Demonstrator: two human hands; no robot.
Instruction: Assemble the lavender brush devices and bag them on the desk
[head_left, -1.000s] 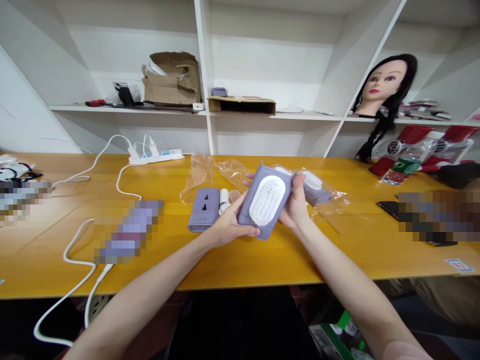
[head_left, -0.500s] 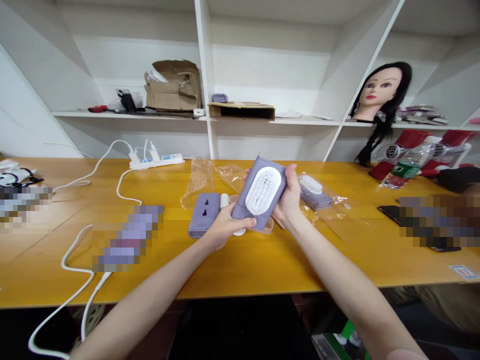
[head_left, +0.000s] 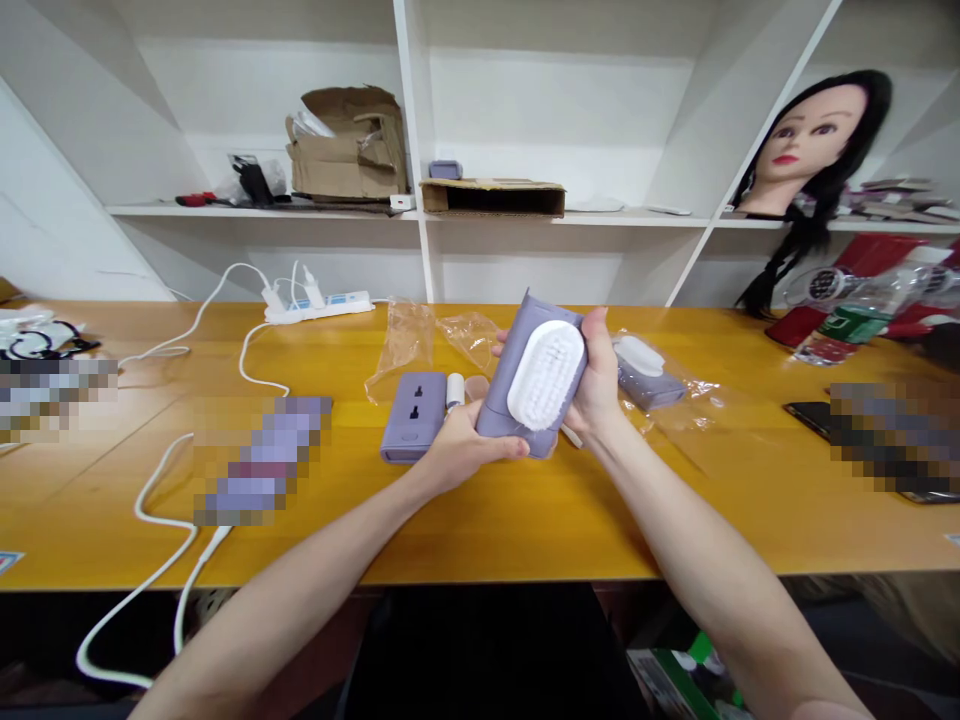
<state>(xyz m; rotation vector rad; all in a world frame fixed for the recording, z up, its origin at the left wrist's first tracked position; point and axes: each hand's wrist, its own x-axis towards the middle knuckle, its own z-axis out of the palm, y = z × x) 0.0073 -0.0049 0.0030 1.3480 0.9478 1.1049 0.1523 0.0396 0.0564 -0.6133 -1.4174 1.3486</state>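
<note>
Between both hands is a purple scrubbing brush (head_left: 547,375), its rectangular body tilted and a white oval patch of bristles facing me. My left hand (head_left: 466,445) grips its lower left corner, thumb across the near edge. My right hand (head_left: 598,375) is wrapped round its right side, some fingers hidden behind. Just left of it on the table lies a purple case (head_left: 416,415) with two dark cut-outs. Beside that case stands a small white cylinder (head_left: 455,388). A similar purple brush (head_left: 649,372) lies in clear plastic to the right. Small parts behind my hands are partly hidden.
Clear plastic bags (head_left: 405,345) lie behind the case. A power strip (head_left: 322,307) with white cables sits at back left, a blurred-out phone (head_left: 270,455) in front. A bottle (head_left: 847,315) stands at right. Shelves hold cardboard boxes (head_left: 349,145) and a mannequin head (head_left: 814,140).
The view has shifted a little, so the table and shelf things sit differently in it. Both hands keep hold of the brush, which appears slightly farther right and turned a little.
</note>
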